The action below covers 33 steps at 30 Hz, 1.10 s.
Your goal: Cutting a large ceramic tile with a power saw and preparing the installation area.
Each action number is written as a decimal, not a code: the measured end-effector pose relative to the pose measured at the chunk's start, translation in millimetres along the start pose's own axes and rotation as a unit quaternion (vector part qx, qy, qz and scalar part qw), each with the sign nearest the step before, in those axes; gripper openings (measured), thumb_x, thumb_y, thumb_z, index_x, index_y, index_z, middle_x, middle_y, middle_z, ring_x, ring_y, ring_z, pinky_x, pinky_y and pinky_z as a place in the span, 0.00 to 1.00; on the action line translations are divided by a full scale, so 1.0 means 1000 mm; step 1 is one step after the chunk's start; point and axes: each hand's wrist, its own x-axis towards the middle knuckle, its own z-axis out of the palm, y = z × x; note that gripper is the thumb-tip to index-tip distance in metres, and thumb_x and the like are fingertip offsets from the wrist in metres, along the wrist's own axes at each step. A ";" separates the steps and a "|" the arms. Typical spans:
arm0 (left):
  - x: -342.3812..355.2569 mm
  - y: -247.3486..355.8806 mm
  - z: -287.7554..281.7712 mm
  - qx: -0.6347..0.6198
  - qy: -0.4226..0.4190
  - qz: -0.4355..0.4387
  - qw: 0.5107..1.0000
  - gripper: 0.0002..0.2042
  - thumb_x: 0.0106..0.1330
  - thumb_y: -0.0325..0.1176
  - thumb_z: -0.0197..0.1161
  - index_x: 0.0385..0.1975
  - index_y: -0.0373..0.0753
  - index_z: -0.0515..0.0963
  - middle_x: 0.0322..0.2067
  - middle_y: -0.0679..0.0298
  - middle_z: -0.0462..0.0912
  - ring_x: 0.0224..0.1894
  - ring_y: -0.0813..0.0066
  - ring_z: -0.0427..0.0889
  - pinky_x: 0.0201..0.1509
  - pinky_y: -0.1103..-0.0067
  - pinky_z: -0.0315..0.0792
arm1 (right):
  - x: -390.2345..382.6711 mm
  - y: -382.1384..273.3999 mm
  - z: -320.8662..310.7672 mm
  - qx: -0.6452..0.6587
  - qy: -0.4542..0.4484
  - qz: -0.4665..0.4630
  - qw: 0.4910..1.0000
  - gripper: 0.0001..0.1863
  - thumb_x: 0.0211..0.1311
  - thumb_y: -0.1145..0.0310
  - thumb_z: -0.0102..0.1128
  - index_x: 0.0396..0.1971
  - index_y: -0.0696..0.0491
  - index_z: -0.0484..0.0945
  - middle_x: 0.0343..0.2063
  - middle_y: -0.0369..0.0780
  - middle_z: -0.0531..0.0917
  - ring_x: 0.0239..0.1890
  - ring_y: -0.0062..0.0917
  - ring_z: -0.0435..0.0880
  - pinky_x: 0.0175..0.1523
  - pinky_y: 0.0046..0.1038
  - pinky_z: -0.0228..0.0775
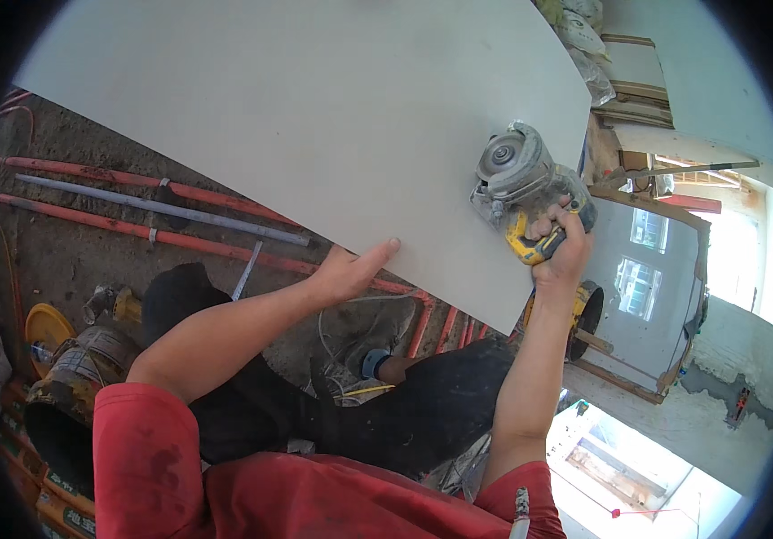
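A large pale white panel [341, 108] fills the upper middle, its long edge running diagonally down to the right. My left hand [359, 269] grips that lower edge, thumb on the top face and fingers hidden underneath. My right hand [561, 242] holds a dusty yellow and grey handheld power cutter [530, 225] by its handle, fingers wrapped round it. The cutter's round metal head [503, 154] is over the right part of the panel; whether it touches the surface I cannot tell.
Red pipes [189, 238] and a grey pipe [162, 209] run over the dirty floor. Buckets [58, 395] and a yellow lid [45, 328] sit at left. A glossy panel [638, 305] with wooden edging and bagged material [584, 36] stand at right. My legs are beneath the panel.
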 end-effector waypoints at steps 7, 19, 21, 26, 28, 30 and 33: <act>0.004 0.001 -0.001 0.012 0.006 -0.013 1.000 0.19 0.74 0.39 0.58 0.54 0.29 0.74 0.48 0.55 0.81 0.52 0.65 0.77 0.58 0.68 0.71 | -0.005 -0.004 0.004 0.003 0.003 0.007 1.000 0.11 0.58 0.77 0.55 0.42 0.57 0.73 0.26 0.37 0.75 0.20 0.21 0.74 0.25 0.26 0.67; 0.001 0.002 0.004 0.009 -0.008 -0.009 1.000 0.20 0.74 0.40 0.58 0.54 0.29 0.74 0.49 0.56 0.80 0.52 0.67 0.76 0.58 0.69 0.71 | 0.001 0.000 -0.001 0.005 0.000 -0.006 1.000 0.11 0.59 0.76 0.57 0.42 0.57 0.74 0.23 0.37 0.75 0.20 0.22 0.74 0.25 0.27 0.68; 0.001 0.000 0.003 0.007 -0.007 -0.009 1.000 0.20 0.74 0.41 0.58 0.54 0.29 0.74 0.48 0.56 0.80 0.51 0.67 0.76 0.57 0.69 0.71 | 0.003 0.001 -0.003 0.008 -0.001 -0.006 1.000 0.11 0.59 0.77 0.57 0.42 0.58 0.74 0.23 0.38 0.75 0.19 0.22 0.75 0.25 0.28 0.68; 0.003 -0.003 0.006 0.007 0.005 -0.007 1.000 0.20 0.74 0.42 0.58 0.51 0.28 0.75 0.45 0.57 0.81 0.49 0.67 0.77 0.56 0.69 0.72 | 0.004 0.003 -0.006 0.018 0.004 -0.002 1.000 0.11 0.59 0.77 0.57 0.42 0.58 0.74 0.24 0.38 0.75 0.19 0.22 0.75 0.25 0.27 0.69; 0.005 -0.002 0.005 0.011 -0.001 -0.013 1.000 0.20 0.74 0.42 0.58 0.51 0.28 0.75 0.46 0.56 0.81 0.50 0.67 0.77 0.56 0.69 0.72 | 0.004 0.002 -0.006 0.019 0.007 0.002 1.000 0.11 0.59 0.77 0.57 0.42 0.58 0.74 0.25 0.38 0.76 0.19 0.22 0.75 0.25 0.27 0.69; 0.006 0.001 0.004 0.016 -0.005 -0.017 1.000 0.20 0.74 0.42 0.58 0.52 0.28 0.75 0.46 0.56 0.81 0.50 0.66 0.78 0.57 0.69 0.72 | 0.005 0.001 -0.006 0.011 0.001 0.000 1.000 0.11 0.59 0.77 0.57 0.42 0.58 0.74 0.25 0.38 0.76 0.20 0.22 0.76 0.25 0.28 0.69; 0.007 0.004 0.005 0.011 0.001 -0.023 1.000 0.20 0.74 0.43 0.59 0.52 0.28 0.75 0.46 0.56 0.81 0.50 0.66 0.78 0.57 0.69 0.72 | 0.005 -0.001 -0.007 0.006 -0.007 -0.003 1.000 0.11 0.59 0.77 0.58 0.42 0.58 0.74 0.25 0.38 0.76 0.20 0.22 0.75 0.26 0.28 0.69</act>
